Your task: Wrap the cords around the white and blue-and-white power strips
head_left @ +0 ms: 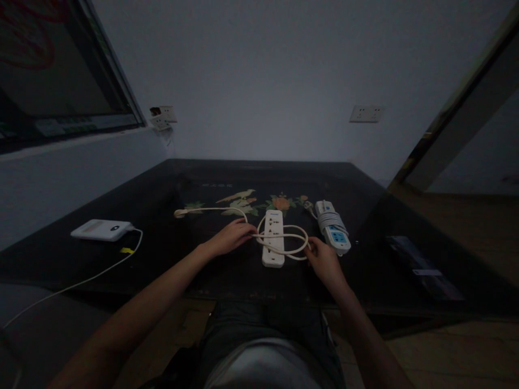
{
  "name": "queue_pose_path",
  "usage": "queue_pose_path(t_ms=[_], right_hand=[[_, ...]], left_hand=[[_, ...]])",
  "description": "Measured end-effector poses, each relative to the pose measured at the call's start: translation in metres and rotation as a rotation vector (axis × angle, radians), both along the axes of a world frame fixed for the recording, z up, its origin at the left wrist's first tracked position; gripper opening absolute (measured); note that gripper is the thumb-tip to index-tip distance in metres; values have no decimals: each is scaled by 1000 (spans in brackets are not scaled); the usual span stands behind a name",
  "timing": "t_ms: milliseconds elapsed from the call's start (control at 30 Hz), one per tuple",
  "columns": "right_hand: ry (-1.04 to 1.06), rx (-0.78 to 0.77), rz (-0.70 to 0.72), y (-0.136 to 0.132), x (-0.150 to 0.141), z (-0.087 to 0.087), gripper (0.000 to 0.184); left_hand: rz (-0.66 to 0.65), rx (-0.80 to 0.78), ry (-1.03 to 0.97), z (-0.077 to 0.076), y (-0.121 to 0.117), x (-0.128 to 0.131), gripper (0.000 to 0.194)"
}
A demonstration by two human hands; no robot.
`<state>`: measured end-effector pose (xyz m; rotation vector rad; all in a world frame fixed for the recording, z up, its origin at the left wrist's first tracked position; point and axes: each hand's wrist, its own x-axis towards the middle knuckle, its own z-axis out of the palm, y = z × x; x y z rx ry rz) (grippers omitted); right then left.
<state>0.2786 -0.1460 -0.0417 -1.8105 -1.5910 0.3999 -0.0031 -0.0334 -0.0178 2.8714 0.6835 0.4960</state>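
A white power strip (273,261) lies lengthwise in front of me on the dark table. Its pale cord (288,252) crosses over it in loose loops. My left hand (237,236) is closed on the cord just left of the strip. On the right of the strip, my right hand (322,258) pinches the end of the loops. From my left hand the cord runs up and leftward to a plug (179,214) lying on the table. Close to my right hand is a second power strip (341,246) with blue sockets, its grey cord (331,219) wound round it.
A white power bank (99,230) with a cable (93,277) lies at the left, a yellow tag (127,250) by it. A dark flat packet (424,270) rests at the right. Wall sockets (366,113) sit above the black table (259,172), which has a flower-and-bird picture.
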Motion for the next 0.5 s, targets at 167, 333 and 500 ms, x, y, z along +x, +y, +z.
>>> queue_pose_path(t_ms=[167,333,500], right_hand=[[5,50,18,-1,0,-2,29],[49,158,71,4,1,-9,35],[82,211,78,8,0,-10,35]], left_hand=[[2,-19,-112,5,4,-4,23],[-56,15,-207,21,3,7,26],[-135,-10,-209,32,3,35,28]])
